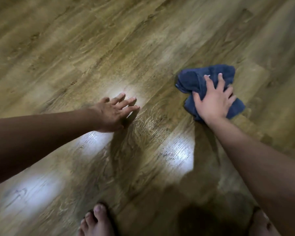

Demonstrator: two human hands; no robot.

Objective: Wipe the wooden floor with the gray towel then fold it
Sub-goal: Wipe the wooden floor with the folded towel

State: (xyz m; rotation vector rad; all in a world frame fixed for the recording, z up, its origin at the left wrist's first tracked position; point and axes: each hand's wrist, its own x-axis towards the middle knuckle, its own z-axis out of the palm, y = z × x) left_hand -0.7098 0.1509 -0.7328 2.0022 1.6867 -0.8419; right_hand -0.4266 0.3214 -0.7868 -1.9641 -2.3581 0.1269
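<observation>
Glossy wooden floor (143, 48); right hand (213, 103) grips bunched towel (194, 79), left hand (112, 113) spread, seemingly resting.

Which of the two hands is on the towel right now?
The right hand, spread palm-down on the bunched towel and pressing it to the wooden floor. The left hand is empty, fingers extended over bare floor.

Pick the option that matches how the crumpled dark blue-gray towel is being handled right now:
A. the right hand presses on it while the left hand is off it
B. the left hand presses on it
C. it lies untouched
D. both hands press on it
A: the right hand is spread on the crumpled dark blue-gray towel, while the left hand is open over the bare wooden floor.
</observation>
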